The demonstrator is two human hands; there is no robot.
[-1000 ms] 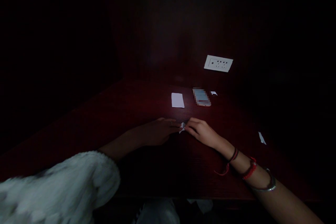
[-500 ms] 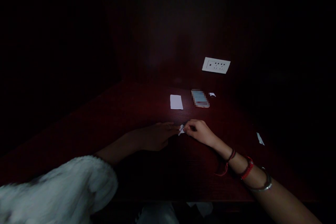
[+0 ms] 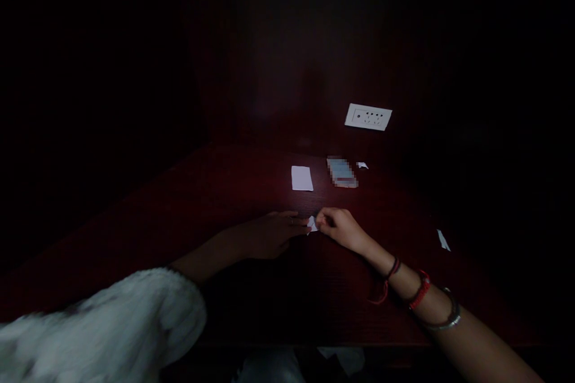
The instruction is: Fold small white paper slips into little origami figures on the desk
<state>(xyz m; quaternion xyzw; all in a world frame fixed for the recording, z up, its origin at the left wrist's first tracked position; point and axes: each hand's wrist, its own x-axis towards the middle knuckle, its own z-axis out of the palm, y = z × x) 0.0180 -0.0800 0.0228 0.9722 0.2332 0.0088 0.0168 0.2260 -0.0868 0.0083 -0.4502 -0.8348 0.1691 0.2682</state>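
A small folded piece of white paper point(image 3: 312, 225) lies on the dark red table between my two hands. My left hand point(image 3: 269, 234) is stretched flat with its fingers extended, and its fingertips rest on the paper's left side. From the other side, my right hand point(image 3: 340, 227) has its thumb and fingers curled together in a pinch at the paper's right edge. Part of that edge is hidden behind the fingers. Beyond the hands lies a white rectangular sheet of paper point(image 3: 302, 178).
A phone point(image 3: 342, 172) lies beyond my right hand, with a paper scrap point(image 3: 362, 165) beside it. Another paper strip point(image 3: 443, 240) is at the right. A white socket panel point(image 3: 368, 117) is on the wall behind the table point(image 3: 188, 191). The surroundings are very dark.
The view has tilted slightly, so the things on the table appear a little lower. My right fingers have shifted slightly, and more of the folded paper shows. My left hand stays on it.
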